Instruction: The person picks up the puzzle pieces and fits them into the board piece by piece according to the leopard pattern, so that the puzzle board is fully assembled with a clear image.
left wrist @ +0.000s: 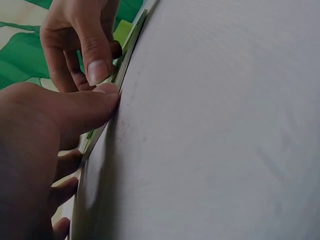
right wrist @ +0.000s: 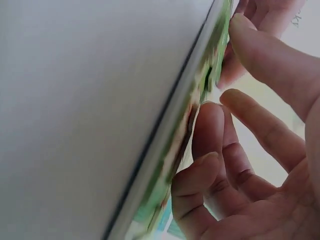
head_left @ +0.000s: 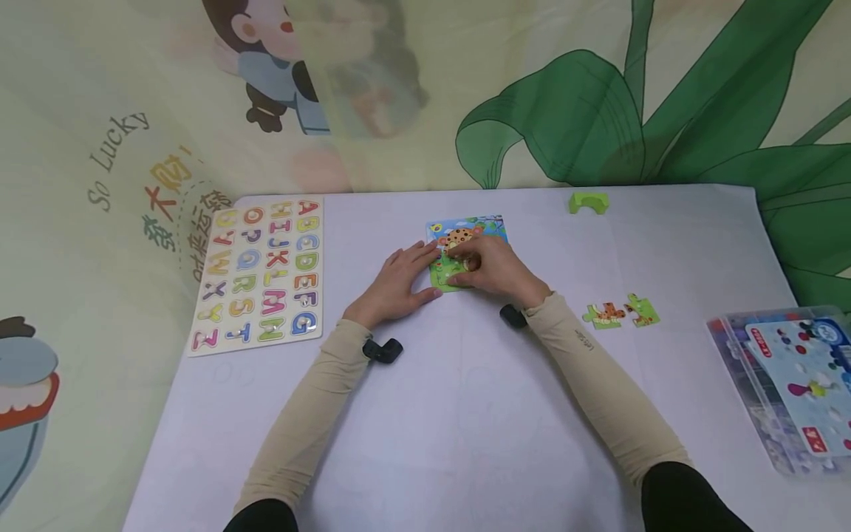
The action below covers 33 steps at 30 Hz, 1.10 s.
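Note:
A small jigsaw board (head_left: 495, 225) with a cartoon animal on blue and green lies at the table's middle. My left hand (head_left: 402, 284) rests along its left side, fingers stretched out and thumb at the lower edge. My right hand (head_left: 495, 266) reaches over the board from the right with bent fingers. Its thumb and index finger stand at two ends of a green puzzle piece (right wrist: 216, 67), which sits slightly raised from the board in the right wrist view. In the left wrist view, the right thumb (left wrist: 97, 70) is close to the left thumb (left wrist: 107, 97).
Two loose puzzle pieces (head_left: 605, 316) lie joined or nearly touching to the right. A green arch block (head_left: 588, 202) is at the back edge. An alphabet board (head_left: 255, 273) lies at left. At right stands a clear plastic box (head_left: 764, 399) with a printed sheet.

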Each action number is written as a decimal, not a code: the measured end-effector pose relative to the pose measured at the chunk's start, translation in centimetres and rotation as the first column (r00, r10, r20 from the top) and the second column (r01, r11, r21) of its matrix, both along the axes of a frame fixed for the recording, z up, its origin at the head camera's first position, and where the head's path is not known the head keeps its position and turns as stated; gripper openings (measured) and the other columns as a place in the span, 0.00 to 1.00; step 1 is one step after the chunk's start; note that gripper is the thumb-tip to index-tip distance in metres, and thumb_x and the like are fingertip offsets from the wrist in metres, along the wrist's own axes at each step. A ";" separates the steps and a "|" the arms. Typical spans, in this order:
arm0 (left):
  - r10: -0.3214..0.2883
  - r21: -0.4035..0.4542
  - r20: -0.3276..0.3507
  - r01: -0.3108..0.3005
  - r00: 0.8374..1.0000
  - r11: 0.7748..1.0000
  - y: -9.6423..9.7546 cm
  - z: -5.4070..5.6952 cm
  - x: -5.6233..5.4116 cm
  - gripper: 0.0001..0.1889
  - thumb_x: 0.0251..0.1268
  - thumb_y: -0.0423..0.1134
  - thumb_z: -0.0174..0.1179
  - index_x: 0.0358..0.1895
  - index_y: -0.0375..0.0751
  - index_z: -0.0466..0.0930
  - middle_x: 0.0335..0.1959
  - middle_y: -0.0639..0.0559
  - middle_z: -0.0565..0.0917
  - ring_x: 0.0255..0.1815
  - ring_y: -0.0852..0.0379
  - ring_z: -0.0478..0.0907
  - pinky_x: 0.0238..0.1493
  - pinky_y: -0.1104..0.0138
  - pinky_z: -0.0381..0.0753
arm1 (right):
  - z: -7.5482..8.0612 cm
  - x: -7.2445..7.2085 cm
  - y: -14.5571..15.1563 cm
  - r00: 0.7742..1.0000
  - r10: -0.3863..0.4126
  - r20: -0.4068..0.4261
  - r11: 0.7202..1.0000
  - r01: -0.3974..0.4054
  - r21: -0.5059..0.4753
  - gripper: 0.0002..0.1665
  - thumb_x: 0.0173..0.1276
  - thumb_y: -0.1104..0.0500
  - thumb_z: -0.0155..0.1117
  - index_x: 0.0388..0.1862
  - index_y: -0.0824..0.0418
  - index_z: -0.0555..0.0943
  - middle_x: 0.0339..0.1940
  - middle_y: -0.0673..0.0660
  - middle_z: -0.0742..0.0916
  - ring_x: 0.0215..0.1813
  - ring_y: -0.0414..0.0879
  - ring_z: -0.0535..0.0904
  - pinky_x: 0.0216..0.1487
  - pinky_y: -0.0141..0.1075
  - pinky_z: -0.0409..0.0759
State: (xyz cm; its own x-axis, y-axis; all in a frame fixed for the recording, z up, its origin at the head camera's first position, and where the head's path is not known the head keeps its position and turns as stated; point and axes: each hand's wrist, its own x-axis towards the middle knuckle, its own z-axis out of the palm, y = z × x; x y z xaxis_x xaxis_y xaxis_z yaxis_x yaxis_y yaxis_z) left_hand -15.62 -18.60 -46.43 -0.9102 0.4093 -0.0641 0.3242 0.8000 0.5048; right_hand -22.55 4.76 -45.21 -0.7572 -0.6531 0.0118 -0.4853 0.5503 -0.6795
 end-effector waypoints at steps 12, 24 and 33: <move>-0.126 -0.181 -0.195 0.090 0.973 0.979 1.2 0.3 0.7 0.33 0.80 0.48 0.61 0.82 0.45 0.66 0.87 0.47 0.58 0.88 0.44 0.52 0.84 0.42 0.57 | 1.2 -0.2 7.9 0.985 -0.173 -0.030 0.985 0.173 0.003 0.26 0.66 0.57 0.80 0.59 0.67 0.88 0.47 0.65 0.88 0.45 0.58 0.88 0.49 0.47 0.83; -0.157 -0.171 -0.202 0.123 0.967 0.978 1.7 0.6 1.3 0.25 0.82 0.41 0.58 0.77 0.41 0.73 0.83 0.47 0.68 0.85 0.46 0.62 0.81 0.44 0.65 | 1.8 1.7 17.9 0.959 -0.284 0.007 0.952 0.281 0.120 0.30 0.65 0.50 0.81 0.62 0.62 0.87 0.53 0.63 0.91 0.50 0.57 0.86 0.43 0.35 0.79; -0.136 -0.116 -0.195 0.115 0.971 0.987 1.9 0.4 1.2 0.24 0.81 0.39 0.60 0.75 0.44 0.76 0.81 0.43 0.69 0.82 0.45 0.66 0.81 0.45 0.65 | 1.5 4.4 22.1 0.962 -0.269 0.041 0.942 0.254 0.217 0.41 0.56 0.48 0.87 0.66 0.64 0.84 0.61 0.67 0.87 0.61 0.60 0.81 0.59 0.49 0.79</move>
State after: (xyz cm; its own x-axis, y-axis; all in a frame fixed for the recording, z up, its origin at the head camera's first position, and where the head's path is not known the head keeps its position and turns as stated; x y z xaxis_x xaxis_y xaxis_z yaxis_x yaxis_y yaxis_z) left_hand -14.42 -16.70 -46.03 -0.8506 0.5216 0.0673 0.5116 0.7910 0.3354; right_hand -18.15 26.83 -43.66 -0.8957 -0.4144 -0.1610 -0.2616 0.7841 -0.5629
